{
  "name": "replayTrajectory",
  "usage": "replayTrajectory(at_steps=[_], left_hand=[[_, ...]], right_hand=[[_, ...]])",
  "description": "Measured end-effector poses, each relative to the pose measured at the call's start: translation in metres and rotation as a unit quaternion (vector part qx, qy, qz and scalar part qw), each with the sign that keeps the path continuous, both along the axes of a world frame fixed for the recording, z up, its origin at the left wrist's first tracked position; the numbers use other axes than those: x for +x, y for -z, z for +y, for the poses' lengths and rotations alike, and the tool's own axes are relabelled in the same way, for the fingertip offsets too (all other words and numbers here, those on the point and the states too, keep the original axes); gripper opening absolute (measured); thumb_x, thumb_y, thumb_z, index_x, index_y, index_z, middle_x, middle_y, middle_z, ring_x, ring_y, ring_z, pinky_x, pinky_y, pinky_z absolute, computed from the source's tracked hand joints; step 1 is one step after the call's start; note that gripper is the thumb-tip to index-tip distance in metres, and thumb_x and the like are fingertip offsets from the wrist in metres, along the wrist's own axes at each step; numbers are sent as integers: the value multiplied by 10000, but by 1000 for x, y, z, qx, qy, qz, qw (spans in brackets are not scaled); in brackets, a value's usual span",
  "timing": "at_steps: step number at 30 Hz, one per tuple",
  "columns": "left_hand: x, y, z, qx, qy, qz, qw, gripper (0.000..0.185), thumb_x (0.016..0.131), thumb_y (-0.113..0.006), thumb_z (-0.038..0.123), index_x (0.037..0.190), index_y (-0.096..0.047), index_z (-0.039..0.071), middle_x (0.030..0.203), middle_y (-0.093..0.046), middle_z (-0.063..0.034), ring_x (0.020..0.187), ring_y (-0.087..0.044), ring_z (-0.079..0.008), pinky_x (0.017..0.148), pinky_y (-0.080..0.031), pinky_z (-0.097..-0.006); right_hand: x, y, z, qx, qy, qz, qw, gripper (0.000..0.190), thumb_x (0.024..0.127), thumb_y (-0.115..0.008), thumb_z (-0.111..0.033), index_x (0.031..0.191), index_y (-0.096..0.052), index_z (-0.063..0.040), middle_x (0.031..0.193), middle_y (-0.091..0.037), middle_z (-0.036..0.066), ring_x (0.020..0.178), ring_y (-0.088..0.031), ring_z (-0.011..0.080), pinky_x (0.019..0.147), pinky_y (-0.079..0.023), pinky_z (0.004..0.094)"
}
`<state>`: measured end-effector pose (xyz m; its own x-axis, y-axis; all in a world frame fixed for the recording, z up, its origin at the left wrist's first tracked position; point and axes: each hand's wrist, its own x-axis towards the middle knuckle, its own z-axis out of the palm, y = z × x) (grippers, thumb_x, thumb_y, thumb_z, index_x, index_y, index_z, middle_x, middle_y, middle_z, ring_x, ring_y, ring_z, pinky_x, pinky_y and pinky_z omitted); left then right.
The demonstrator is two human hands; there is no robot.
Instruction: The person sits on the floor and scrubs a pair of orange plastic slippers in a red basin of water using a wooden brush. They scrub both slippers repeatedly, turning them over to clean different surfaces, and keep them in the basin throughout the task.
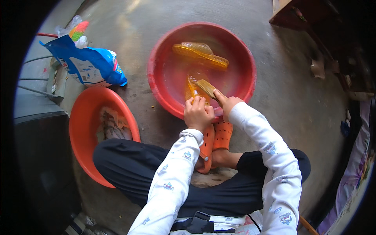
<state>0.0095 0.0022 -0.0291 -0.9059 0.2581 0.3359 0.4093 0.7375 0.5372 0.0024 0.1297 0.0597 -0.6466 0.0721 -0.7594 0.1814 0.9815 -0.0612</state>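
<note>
In front of me a red plastic basin (152, 73) holds shallow water. My left hand (199, 113) grips the near end of a translucent yellow plastic slipper (190, 88) at the basin's near side. A scrubbing brush with a wooden back (208, 88) is in my right hand (230, 105), tilted over that slipper. Its bristles are hidden, so I cannot tell whether they touch the slipper. The other yellow slipper (202, 56) lies on its side in the far part of the basin, apart from both hands.
An orange plastic tub (77, 132) with crumpled cloth or plastic stands by my left knee. Behind it is a blue printed bag (91, 66). My feet, in orange clogs (222, 136), are against the near side of the basin. Dark wooden furniture (302, 17) stands at far right.
</note>
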Motion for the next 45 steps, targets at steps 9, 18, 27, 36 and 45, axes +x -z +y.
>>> replayTrajectory(at_steps=[9, 18, 27, 36, 45], left_hand=[[1, -5, 0, -5, 7, -21, 1000, 249, 690, -500, 130, 881, -635, 45, 907, -611, -74, 863, -536, -316, 792, -459, -359], [-3, -1, -1, 6, 17, -35, 999, 240, 698, -497, 122, 877, -636, 43, 900, -621, -88, 858, -539, -324, 808, -448, -357], [1, -7, -2, -17, 22, -37, 999, 224, 687, -493, 116, 848, -631, 45, 883, -616, -82, 854, -537, -317, 794, -455, -357], [-5, 0, -1, -15, 21, -24, 999, 229, 697, -489, 114, 878, -618, 54, 884, -616, -78, 840, -535, -326, 796, -448, -363], [-1, -5, -3, -24, 25, -30, 999, 225, 689, -493, 113, 864, -622, 55, 891, -613, -76, 845, -531, -324, 790, -449, -360]], right_hand=[[-42, 42, -13, -3, 50, 45, 998, 739, 789, -559, -271, 1400, -145, -304, 1028, -602, 202, 933, -606, 308, 796, -485, 379], [8, 26, -10, 33, 42, 64, 997, 841, 773, -548, -155, 1412, -24, -313, 1024, -576, 229, 894, -618, 312, 749, -506, 380], [-29, 50, -14, -26, 131, 74, 988, 539, 899, -417, -277, 1381, -190, -354, 1090, -576, 173, 984, -590, 293, 791, -491, 387], [5, 25, 3, -29, 52, 70, 996, 826, 760, -585, -191, 1410, -80, -256, 971, -616, 199, 851, -622, 335, 713, -504, 401], [-19, 46, -3, 4, 119, 66, 991, 623, 861, -467, -189, 1371, -183, -405, 1058, -580, 147, 945, -607, 280, 778, -505, 378]])
